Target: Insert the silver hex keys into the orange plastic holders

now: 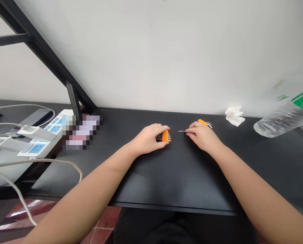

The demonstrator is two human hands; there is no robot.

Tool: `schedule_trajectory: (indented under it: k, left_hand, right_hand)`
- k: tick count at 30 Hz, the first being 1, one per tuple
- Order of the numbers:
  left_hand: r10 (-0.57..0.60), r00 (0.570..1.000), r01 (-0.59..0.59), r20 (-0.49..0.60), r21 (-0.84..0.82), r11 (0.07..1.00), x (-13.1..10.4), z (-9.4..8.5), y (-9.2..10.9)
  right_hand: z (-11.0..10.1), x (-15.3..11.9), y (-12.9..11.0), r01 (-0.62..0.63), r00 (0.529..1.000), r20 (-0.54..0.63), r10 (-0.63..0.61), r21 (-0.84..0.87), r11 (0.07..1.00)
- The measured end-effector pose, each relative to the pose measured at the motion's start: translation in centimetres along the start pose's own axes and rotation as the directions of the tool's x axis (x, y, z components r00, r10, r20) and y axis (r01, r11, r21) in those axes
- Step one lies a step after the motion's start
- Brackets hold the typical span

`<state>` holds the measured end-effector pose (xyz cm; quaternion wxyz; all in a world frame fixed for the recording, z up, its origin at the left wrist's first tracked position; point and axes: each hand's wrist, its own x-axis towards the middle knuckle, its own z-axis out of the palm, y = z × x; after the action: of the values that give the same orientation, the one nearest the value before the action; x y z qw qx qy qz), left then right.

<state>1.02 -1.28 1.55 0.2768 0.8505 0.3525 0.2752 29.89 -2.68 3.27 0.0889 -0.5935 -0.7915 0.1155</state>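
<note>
My left hand (151, 138), thumb and fingers curled, holds an orange holder (165, 136) with several thin metal pieces in it, over the black table (166, 189). To its right, my right hand (201, 135) pinches a thin metal rod (181, 131) whose tip points left toward the holder; a gap lies between them. Just behind my right hand sits another orange piece (202, 122) with metal ends showing, partly hidden by the hand.
Crumpled tissue (234, 116) and a clear bottle with a green label (281, 121) lie at the right by the wall. A white power strip (45, 137) with cables, a phone (33, 119) and a black frame (45, 61) stand at the left.
</note>
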Motion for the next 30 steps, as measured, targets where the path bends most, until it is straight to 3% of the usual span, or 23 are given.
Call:
schedule_trajectory:
  k: [5, 8, 11, 13, 17, 20, 24, 30]
  left_hand:
    - [-0.005, 1.0, 0.005, 0.009, -0.009, 1.0, 0.0, 0.1, -0.1]
    - [-0.013, 1.0, 0.013, 0.02, -0.004, 1.0, 0.0, 0.1, -0.1]
    - [-0.044, 0.999, 0.045, 0.032, -0.01, 0.999, 0.0, 0.0, 0.2]
    - [-0.078, 0.997, 0.079, 0.018, -0.034, 0.996, -0.1, 0.0, 0.4]
    - [-0.063, 0.998, 0.062, -0.005, -0.074, 0.995, -0.1, 0.1, 0.7]
    - [-0.036, 0.999, 0.035, -0.013, -0.084, 0.996, 0.0, 0.0, 1.0]
    - [-0.022, 1.0, 0.021, -0.012, -0.071, 0.997, -0.1, 0.0, 1.5]
    - [-0.03, 1.0, 0.03, 0.0, -0.038, 0.999, -0.1, -0.1, 1.9]
  right_hand:
    - [-0.4, -0.2, -1.7, -0.002, 0.999, 0.039, 0.009, -0.155, 0.988]
    - [-0.9, -0.6, -3.3, -0.064, 0.991, 0.095, 0.091, -0.258, 0.964]
    - [-1.0, -1.2, -4.7, -0.126, 0.966, 0.187, 0.176, -0.249, 0.96]
    - [-1.0, -1.4, -5.3, -0.111, 0.969, 0.199, 0.147, -0.179, 0.978]
    - [-0.7, -1.5, -5.6, 0.033, 0.998, 0.053, -0.039, 0.103, 0.994]
    - [-0.5, -1.5, -5.6, 0.178, 0.982, -0.105, -0.158, 0.232, 0.956]
    - [-0.4, -1.7, -5.7, 0.316, 0.938, -0.215, -0.273, 0.199, 0.928]
    - [-0.8, -1.9, -5.7, 0.351, 0.921, -0.244, -0.304, 0.18, 0.919]
